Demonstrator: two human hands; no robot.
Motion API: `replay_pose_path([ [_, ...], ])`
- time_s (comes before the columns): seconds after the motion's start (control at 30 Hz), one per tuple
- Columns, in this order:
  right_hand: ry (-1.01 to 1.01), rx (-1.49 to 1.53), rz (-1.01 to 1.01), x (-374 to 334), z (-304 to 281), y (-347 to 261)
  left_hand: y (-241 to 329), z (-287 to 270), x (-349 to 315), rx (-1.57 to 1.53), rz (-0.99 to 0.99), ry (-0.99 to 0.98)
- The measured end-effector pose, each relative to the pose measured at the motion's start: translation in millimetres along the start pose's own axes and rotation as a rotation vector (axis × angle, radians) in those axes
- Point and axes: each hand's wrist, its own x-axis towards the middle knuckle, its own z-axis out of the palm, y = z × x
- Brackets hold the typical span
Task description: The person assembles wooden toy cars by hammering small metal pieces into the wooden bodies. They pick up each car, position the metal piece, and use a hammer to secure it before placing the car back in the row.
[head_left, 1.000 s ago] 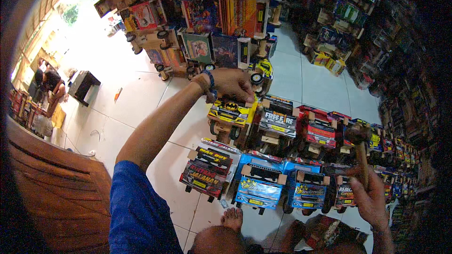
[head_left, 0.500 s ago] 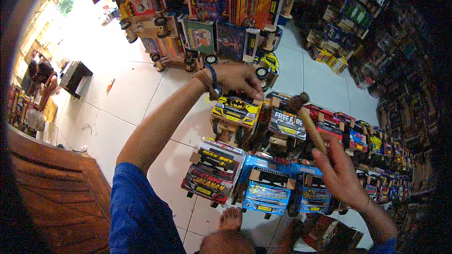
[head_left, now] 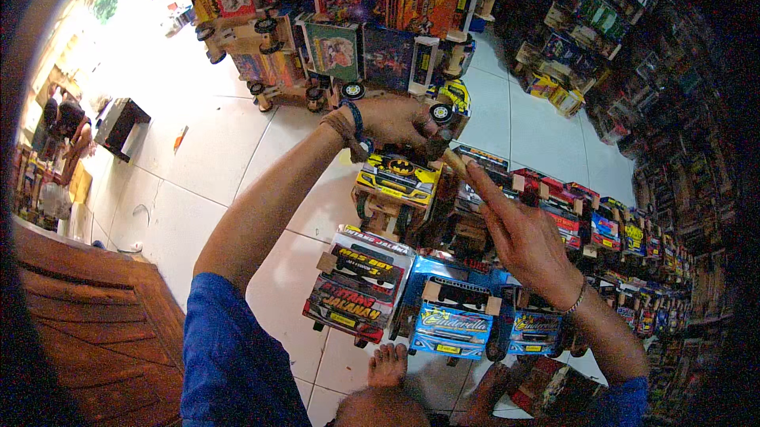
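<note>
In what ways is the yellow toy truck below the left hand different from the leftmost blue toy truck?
The yellow toy truck has a yellow-and-black front; the blue toy truck has a light blue one. The left hand is at the yellow truck's top, while no hand touches the blue truck. The yellow truck stands a row beyond the blue one. Both face the camera, with a small yellow plate.

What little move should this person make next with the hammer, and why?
Probably a small, careful tap: the right hand grips the hammer, and the hammer's head is right by the left hand, which is at the top of the yellow toy truck. With that hand so close, a light stroke seems safest.
</note>
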Motion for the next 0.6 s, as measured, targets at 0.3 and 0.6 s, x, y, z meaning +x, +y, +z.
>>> replay_pose_path([
  [0.3, 0.080, -0.019, -0.072, 3, 8, -1, -22, 10, 7, 0.013, -0.027, 0.075],
  [0.6, 0.057, -0.020, -0.037, 5, 13, 1, -19, 7, 9, -0.046, -0.092, -0.012],
])
